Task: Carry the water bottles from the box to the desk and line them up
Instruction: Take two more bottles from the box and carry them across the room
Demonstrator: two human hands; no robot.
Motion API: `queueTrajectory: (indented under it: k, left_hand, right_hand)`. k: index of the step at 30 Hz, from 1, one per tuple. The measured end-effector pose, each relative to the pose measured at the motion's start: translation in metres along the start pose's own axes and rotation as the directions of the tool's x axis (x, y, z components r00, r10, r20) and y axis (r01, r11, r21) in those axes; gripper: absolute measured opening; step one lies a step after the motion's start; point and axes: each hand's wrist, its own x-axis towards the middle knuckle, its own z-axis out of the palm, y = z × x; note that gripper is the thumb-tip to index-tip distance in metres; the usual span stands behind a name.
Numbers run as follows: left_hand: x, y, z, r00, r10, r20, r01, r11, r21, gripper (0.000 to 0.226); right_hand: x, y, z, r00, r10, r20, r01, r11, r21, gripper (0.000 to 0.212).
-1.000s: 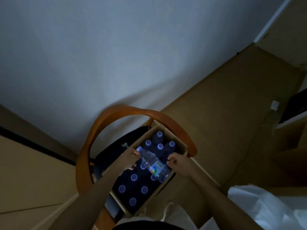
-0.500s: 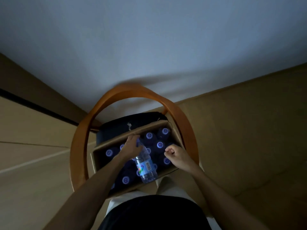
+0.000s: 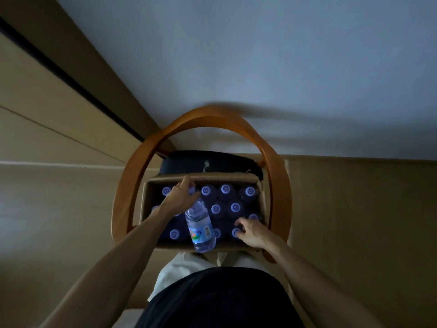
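A cardboard box (image 3: 205, 179) stands on a chair seat below me, packed with several upright water bottles whose pale caps (image 3: 225, 189) face up. My left hand (image 3: 181, 197) grips the neck of one clear bottle (image 3: 199, 229) that hangs tilted over the box, its base toward me. My right hand (image 3: 251, 232) is at the box's near right corner, its fingertips pinching the cap of a standing bottle (image 3: 235, 233). The desk is out of view.
The box sits on a dark cushion (image 3: 210, 162) of a chair with a curved orange wooden backrest (image 3: 208, 117). A pale wall (image 3: 260, 67) rises behind the chair. Tan floor (image 3: 354, 221) lies to both sides.
The view has swung so the box sits square below me. My left hand still holds the lifted bottle. My right hand has moved onto a cap at the box's near right corner.
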Motion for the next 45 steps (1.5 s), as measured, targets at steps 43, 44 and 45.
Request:
queueTrajectory:
  k: [43, 44, 45]
  left_hand:
    - [-0.216, -0.107, -0.16, 0.8, -0.047, -0.598, -0.093, 0.975, -0.202, 0.033]
    - [-0.228, -0.117, -0.175, 0.77, -0.074, -0.634, -0.094, 0.969, -0.227, 0.035]
    - [-0.242, -0.126, -0.19, 0.739, -0.09, -0.667, -0.098, 0.966, -0.239, 0.036]
  right_hand:
    - [-0.095, -0.304, -0.061, 0.801, -0.595, -0.064, 0.421, 0.638, -0.645, 0.015]
    - [-0.099, -0.324, -0.056, 0.774, -0.629, -0.077, 0.436, 0.616, -0.656, 0.016]
    - [-0.103, -0.344, -0.05, 0.74, -0.666, -0.086, 0.454, 0.591, -0.667, 0.016]
